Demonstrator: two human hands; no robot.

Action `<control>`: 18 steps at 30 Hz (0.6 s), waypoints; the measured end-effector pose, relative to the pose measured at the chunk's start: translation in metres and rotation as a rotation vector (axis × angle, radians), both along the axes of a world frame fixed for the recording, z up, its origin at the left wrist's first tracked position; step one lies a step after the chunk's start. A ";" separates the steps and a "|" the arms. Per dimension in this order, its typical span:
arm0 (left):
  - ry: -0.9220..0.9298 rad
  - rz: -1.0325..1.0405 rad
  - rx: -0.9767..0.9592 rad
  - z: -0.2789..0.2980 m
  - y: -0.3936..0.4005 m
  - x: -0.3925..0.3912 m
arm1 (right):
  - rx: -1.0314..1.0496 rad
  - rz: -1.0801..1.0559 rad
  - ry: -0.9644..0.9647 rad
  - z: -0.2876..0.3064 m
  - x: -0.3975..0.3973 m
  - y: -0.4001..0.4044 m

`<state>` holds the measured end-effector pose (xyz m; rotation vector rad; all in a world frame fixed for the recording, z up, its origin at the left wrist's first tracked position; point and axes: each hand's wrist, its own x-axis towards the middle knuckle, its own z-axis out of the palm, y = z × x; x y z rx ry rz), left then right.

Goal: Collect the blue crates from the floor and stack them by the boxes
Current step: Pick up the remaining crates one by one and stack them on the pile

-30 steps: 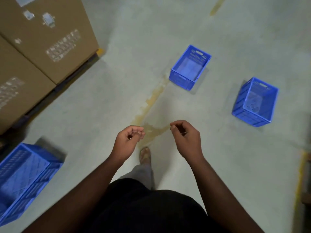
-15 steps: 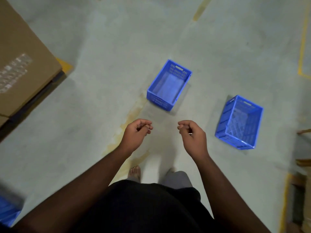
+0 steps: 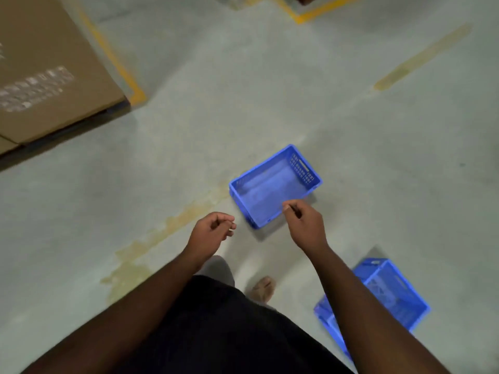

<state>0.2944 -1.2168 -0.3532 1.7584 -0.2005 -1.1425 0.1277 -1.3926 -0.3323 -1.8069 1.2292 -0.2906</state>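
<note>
A blue crate (image 3: 272, 184) stands upright on the grey floor just ahead of me, empty inside. A second blue crate (image 3: 391, 295) lies tipped on its side at the lower right, partly hidden behind my right forearm. My left hand (image 3: 212, 233) hangs loosely curled to the left of the near crate, holding nothing. My right hand (image 3: 303, 221) is also curled and empty, hovering over the crate's near right corner without touching it. The cardboard boxes (image 3: 46, 76) stand at the upper left.
Yellow floor lines (image 3: 113, 55) run beside the boxes and at the top (image 3: 305, 16). A faded yellowish stain (image 3: 162, 233) crosses the floor to my left. One foot (image 3: 263, 288) shows below my hands.
The view has swung and moved forward: the upright crate now sits right under my hands, the tipped crate has slid to the lower right, the boxes have drifted left. Both hands stay curled.
</note>
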 end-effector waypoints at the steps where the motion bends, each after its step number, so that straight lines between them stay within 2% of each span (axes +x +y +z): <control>1: 0.008 0.021 0.018 -0.003 -0.016 -0.001 | 0.001 0.024 0.012 -0.003 0.004 -0.025; 6: 0.045 0.104 0.127 -0.038 -0.100 0.002 | 0.037 0.066 0.082 -0.040 0.024 -0.132; 11: 0.013 0.093 0.225 -0.110 -0.190 0.018 | 0.092 0.155 0.150 -0.112 0.049 -0.217; 15: 0.116 0.273 0.427 -0.186 -0.255 0.024 | 0.173 0.154 0.179 -0.193 0.074 -0.286; 18: 0.257 0.336 0.595 -0.274 -0.292 0.021 | 0.242 0.119 0.281 -0.288 0.087 -0.343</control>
